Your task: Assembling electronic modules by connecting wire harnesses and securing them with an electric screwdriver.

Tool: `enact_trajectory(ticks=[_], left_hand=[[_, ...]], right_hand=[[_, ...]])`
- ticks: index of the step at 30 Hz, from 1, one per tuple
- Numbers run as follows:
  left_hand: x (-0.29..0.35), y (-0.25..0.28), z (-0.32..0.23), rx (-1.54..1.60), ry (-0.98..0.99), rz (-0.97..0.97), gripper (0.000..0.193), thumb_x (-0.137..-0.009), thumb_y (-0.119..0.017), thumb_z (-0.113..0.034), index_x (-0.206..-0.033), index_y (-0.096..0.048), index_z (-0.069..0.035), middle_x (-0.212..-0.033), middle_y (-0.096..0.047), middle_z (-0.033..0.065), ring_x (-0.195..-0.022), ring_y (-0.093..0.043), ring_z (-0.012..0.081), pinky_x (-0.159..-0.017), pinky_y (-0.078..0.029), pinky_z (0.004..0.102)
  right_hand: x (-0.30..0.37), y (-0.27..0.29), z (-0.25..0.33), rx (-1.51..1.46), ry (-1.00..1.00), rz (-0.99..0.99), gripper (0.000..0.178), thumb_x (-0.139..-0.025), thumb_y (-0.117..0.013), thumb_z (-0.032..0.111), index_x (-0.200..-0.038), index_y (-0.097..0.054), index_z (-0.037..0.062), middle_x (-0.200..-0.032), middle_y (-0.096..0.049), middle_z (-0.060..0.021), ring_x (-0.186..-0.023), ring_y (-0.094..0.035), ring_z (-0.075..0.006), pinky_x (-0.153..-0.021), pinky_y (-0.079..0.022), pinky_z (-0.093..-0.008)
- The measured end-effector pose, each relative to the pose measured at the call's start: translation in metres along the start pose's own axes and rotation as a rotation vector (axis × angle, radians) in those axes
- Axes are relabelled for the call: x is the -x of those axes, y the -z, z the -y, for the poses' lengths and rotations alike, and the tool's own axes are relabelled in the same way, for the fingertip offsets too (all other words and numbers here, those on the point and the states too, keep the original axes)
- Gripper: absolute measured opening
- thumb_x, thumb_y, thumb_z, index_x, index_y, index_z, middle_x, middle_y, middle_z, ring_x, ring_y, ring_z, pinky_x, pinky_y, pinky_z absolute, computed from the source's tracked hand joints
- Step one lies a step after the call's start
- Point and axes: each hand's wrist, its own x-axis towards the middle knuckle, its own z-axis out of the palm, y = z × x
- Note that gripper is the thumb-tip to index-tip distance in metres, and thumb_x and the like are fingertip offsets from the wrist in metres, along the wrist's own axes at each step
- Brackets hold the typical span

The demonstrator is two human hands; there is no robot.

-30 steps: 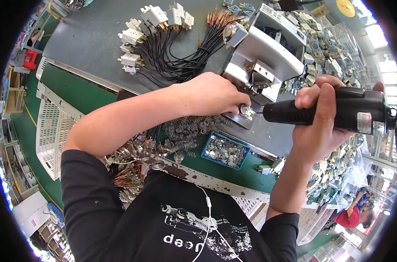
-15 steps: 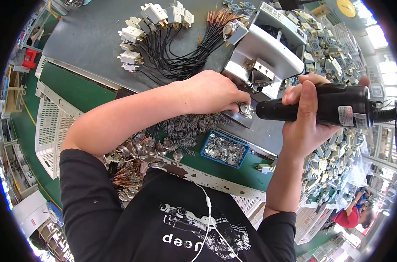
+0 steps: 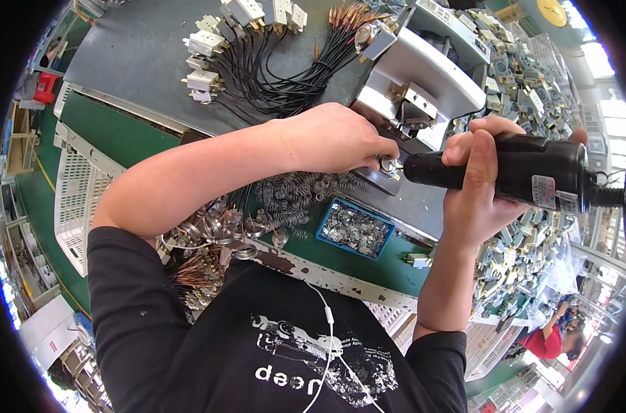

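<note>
My right hand [image 3: 476, 175] is wrapped round a black electric screwdriver [image 3: 543, 168], held nearly level with its tip pointing left. That tip meets or almost meets a small round metal part [image 3: 388, 164], which my left hand [image 3: 337, 140] pinches between thumb and fingers. Most of the part is hidden by the fingers, and I cannot tell whether the tip touches it. Beneath it lies a dark metal block [image 3: 388, 184] at the foot of a silver metal fixture [image 3: 437, 69]. A white and grey socket-like piece [image 3: 417, 107] sits in the fixture.
Bundled black wires [image 3: 285, 89] with white connector blocks [image 3: 206, 43] lie far left on the grey table [image 3: 134, 55]. Coil springs [image 3: 285, 199] and a blue tray [image 3: 320, 235] of small metal pieces lie nearer me. Heaped grey and cream parts [image 3: 512, 268] fill the right side.
My left hand and the small metal part have barely shifted. The screwdriver remains at the part, its body slightly lower. The table and fixture have moved a little in the view.
</note>
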Motion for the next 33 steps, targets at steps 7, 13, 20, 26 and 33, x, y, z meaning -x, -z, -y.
enact_trajectory(ticks=[7, 13, 20, 26, 33], left_hand=[[0.001, -0.010, 0.003, -0.038, -0.051, -0.087, 0.024, -0.090, -0.066, -0.027, -0.113, -0.066, -0.017, -0.082, -0.070, 0.0069, -0.085, -0.070, 0.0285, -0.072, -0.055, 0.0431], [0.003, -0.010, 0.002, -0.166, -0.068, -0.125, 0.021, -0.087, -0.067, -0.026, -0.105, -0.066, -0.015, -0.082, -0.067, 0.0034, -0.085, -0.069, 0.0247, -0.071, -0.054, 0.0393], [0.027, -0.058, -0.042, -0.351, -0.490, 0.074, 0.006, -0.075, -0.067, -0.020, -0.078, -0.066, -0.014, -0.081, -0.062, -0.0028, -0.090, -0.061, 0.0160, -0.080, -0.046, 0.0317], [0.025, -0.060, -0.040, -0.237, -0.524, 0.090, 0.009, -0.079, -0.064, -0.021, -0.079, -0.064, -0.013, -0.079, -0.061, -0.0012, -0.087, -0.061, 0.0168, -0.080, -0.044, 0.0311], [0.023, -0.059, -0.044, 0.025, -0.409, 0.093, 0.014, -0.078, -0.064, -0.017, -0.086, -0.060, -0.006, -0.079, -0.062, 0.0050, -0.082, -0.066, 0.0249, -0.078, -0.050, 0.0391]], right_hand=[[0.001, -0.004, -0.003, -0.001, 0.006, 0.013, 0.024, -0.085, -0.071, -0.011, -0.105, -0.059, -0.0061, -0.095, -0.069, -0.0132, -0.065, -0.063, -0.0101, -0.059, -0.052, -0.0211], [-0.008, 0.010, 0.030, 0.132, -0.101, 0.061, 0.035, -0.095, -0.061, 0.003, -0.126, -0.047, -0.0073, -0.088, -0.067, -0.0148, -0.061, -0.058, -0.0131, -0.059, -0.050, -0.0282], [-0.019, 0.008, 0.042, 0.227, -0.064, -0.070, 0.027, -0.102, -0.053, 0.016, -0.111, -0.057, -0.0085, -0.075, -0.053, -0.0067, -0.064, -0.048, -0.0118, -0.062, -0.043, -0.0282], [-0.042, 0.007, 0.037, 0.024, 0.126, -0.104, 0.023, -0.100, -0.058, 0.013, -0.108, -0.061, -0.0083, -0.075, -0.058, -0.0101, -0.067, -0.051, -0.0136, -0.063, -0.044, -0.0310], [-0.042, -0.015, 0.006, -0.045, 0.298, -0.150, 0.064, -0.096, -0.062, 0.001, -0.149, -0.027, 0.0129, -0.088, -0.066, -0.0178, -0.058, -0.059, -0.0161, -0.056, -0.053, -0.0335]])
